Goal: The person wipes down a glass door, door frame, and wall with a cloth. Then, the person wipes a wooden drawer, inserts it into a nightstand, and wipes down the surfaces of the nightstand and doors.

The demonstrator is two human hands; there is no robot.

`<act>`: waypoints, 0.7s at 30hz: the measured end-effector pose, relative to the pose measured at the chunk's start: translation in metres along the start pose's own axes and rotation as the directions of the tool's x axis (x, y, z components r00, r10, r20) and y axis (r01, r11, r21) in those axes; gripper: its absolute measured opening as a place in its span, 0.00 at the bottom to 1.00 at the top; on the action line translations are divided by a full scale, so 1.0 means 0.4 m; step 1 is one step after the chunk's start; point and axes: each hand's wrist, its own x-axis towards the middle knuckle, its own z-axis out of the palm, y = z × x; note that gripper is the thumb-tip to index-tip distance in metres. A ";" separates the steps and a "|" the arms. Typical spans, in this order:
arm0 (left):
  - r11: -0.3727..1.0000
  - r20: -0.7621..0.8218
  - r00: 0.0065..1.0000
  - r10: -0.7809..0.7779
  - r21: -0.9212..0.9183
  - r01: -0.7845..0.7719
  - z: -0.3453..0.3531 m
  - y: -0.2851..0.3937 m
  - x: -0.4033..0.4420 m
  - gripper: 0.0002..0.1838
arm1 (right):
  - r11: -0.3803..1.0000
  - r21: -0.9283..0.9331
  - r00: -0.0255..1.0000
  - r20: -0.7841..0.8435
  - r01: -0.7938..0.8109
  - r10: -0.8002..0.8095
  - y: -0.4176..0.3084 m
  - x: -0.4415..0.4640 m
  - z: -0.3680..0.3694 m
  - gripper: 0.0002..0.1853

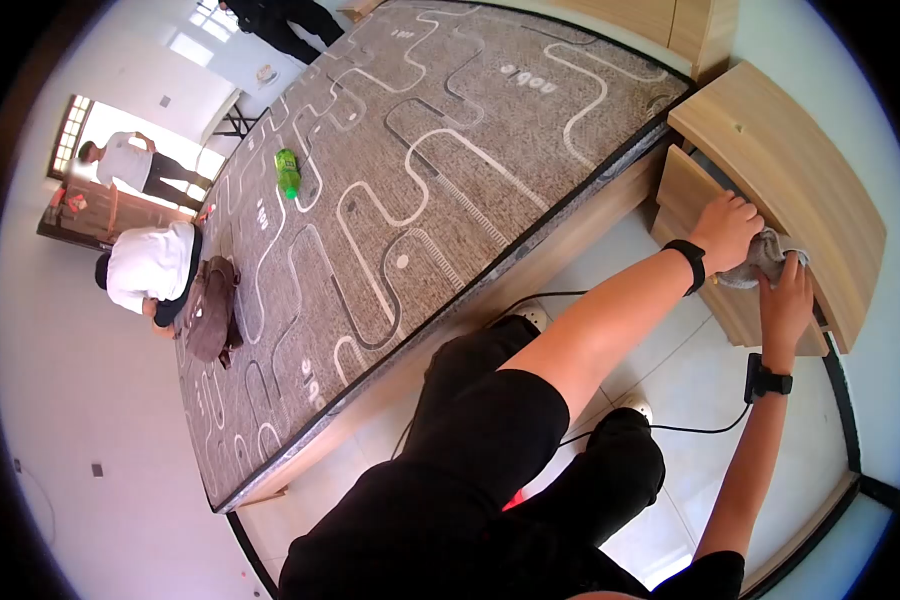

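Observation:
A grey cloth (pixel 762 262) lies bunched over the top edge of a light-wood drawer front (pixel 688 188). The drawer is partly pulled out from a small wooden nightstand (pixel 785 160). My left hand (pixel 728 232) has its fingers curled over the drawer front's edge, right against the cloth; part of its grip is hidden. Closed on the cloth from the other side is my right hand (pixel 786 295), its fingertips pressing into the fabric. Each wrist wears a black band, and a cable runs from the right one.
A large bed base with a patterned grey-brown mattress (pixel 370 200) stands on the left. On it lie a green bottle (pixel 287 173) and a brown backpack (pixel 213 310). Beyond are a person in white (pixel 155 265), another standing (pixel 130 160), and dark-clothed legs (pixel 290 25). A black cable (pixel 685 430) hangs near my legs.

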 end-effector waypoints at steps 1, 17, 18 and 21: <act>1.000 -0.018 1.000 0.013 0.021 -0.012 -0.006 0.004 0.001 0.06 | 1.000 -0.005 1.000 -0.008 -0.006 0.006 0.003 0.003 -0.001 0.30; 0.985 0.317 0.949 0.000 0.163 -0.054 -0.147 0.063 -0.070 0.08 | 0.970 0.239 0.997 -0.072 0.029 -0.012 -0.063 -0.095 -0.087 0.28; 0.983 0.303 0.953 -0.006 0.176 -0.050 -0.148 0.066 -0.073 0.08 | 0.970 0.243 0.998 -0.063 0.021 -0.006 -0.064 -0.098 -0.088 0.29; 0.977 0.210 0.978 0.016 0.204 -0.060 -0.121 0.062 -0.080 0.06 | 0.972 0.236 1.000 0.001 -0.010 0.010 -0.047 -0.096 -0.073 0.30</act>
